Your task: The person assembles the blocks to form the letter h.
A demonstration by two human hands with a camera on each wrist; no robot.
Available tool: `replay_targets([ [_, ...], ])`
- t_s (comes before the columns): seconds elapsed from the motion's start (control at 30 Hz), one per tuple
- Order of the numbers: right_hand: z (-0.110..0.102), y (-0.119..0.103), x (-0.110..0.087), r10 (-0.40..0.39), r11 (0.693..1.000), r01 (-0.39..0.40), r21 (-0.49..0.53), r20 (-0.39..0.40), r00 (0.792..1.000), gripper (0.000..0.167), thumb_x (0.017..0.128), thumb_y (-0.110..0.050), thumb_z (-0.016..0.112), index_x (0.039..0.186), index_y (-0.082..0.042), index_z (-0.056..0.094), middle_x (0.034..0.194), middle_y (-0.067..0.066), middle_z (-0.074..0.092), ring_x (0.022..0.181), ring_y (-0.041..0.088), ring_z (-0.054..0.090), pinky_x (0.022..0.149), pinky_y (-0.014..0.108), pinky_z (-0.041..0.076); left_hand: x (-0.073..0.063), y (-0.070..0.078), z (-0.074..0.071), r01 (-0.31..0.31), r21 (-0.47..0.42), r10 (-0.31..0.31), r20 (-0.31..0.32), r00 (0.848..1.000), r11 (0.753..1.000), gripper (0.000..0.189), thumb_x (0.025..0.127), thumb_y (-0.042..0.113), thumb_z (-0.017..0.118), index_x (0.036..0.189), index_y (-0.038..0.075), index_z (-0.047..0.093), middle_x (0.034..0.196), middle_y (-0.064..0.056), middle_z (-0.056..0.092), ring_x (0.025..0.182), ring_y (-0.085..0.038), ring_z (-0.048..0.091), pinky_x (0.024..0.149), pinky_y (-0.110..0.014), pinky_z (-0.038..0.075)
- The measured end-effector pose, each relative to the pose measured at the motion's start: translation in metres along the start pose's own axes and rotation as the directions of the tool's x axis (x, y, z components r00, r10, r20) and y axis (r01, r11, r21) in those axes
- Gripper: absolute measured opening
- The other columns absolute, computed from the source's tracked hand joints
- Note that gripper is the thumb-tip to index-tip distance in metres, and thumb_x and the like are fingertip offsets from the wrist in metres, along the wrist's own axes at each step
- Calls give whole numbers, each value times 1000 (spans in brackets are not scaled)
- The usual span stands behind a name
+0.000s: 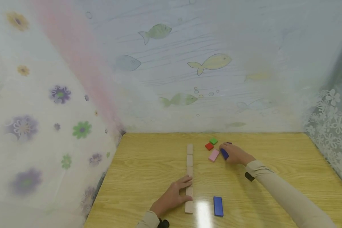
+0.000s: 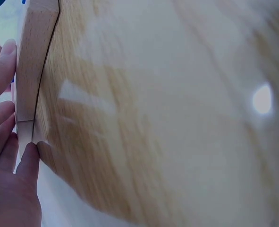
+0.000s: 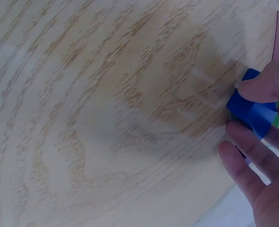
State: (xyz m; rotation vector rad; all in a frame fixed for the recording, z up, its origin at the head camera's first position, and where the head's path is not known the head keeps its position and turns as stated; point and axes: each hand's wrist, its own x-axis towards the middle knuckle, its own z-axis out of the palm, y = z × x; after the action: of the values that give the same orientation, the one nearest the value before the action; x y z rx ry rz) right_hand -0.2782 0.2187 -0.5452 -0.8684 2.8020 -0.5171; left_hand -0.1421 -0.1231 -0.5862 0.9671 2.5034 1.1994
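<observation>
A straight row of light wooden blocks runs front to back on the table. My left hand rests against the nearer part of it, fingertips and thumb touching the wood; in the left wrist view they lie along a block. Further back, my right hand pinches a blue block between thumb and fingers, clearer as the blue block in the right wrist view. A dark block shows partly behind that hand. Just left of it lies a pink block.
A red block and a green block lie close together behind the pink one. Another blue block lies near the front, right of the row. Patterned curtains border the wood-grain table at back and sides.
</observation>
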Motion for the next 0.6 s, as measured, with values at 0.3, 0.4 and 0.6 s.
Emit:
replay_targets([
  [0.3, 2, 3, -4, 21, 999, -19, 45, -43, 999, 55, 66, 2, 66, 119, 1, 54, 116, 21, 54, 86, 26, 52, 71, 40, 48, 0, 1, 0, 5, 3, -5, -2, 1000, 1000, 63, 85, 36, 68, 136, 3, 50, 149, -3, 37, 139, -21, 27, 108, -37, 34],
  [0.4, 0, 0, -6, 33, 998, -30, 55, -50, 998, 55, 66, 1, 66, 119, 1, 54, 117, 22, 53, 88, 28, 52, 71, 41, 49, 0, 1, 0, 8, 4, -8, 2, 1000, 1000, 63, 85, 36, 68, 136, 3, 50, 149, -2, 36, 139, -21, 27, 109, -38, 33],
  [0.6, -8, -7, -12, 22, 997, -15, 76, -94, 995, 54, 64, 2, 65, 117, 4, 55, 115, 23, 53, 87, 29, 54, 68, 42, 50, 0, 0, -1, 12, -2, -12, 4, 1000, 1000, 64, 85, 36, 68, 136, 2, 49, 149, -3, 36, 139, -21, 27, 109, -38, 33],
])
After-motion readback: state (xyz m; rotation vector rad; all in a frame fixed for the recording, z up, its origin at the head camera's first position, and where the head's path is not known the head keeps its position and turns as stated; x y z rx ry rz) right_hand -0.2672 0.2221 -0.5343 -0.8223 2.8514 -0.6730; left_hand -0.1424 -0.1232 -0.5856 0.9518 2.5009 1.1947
